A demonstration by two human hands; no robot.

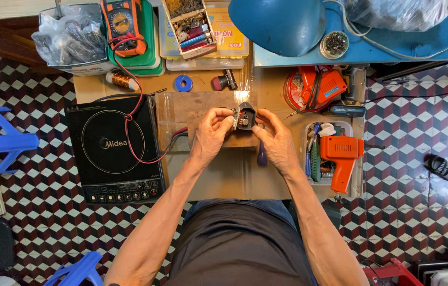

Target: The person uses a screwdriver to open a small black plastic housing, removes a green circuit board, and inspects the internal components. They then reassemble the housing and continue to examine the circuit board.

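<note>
Both hands meet over the brown wooden board (192,108): the left hand (210,132) and right hand (274,139) pinch a small black plastic housing (245,116) between their fingertips, seemingly with a metal clip. A black induction cooktop (110,151) lies left.

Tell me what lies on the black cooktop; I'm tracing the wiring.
Red and black leads loop across the cooktop, coming from the orange multimeter. Their tips run toward the hands; where they end is unclear.

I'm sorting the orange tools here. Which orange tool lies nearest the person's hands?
The orange gun-shaped tool in the clear tray, just right of the right hand. The orange multimeter and the orange tool on the round red case lie farther up the bench.
</note>
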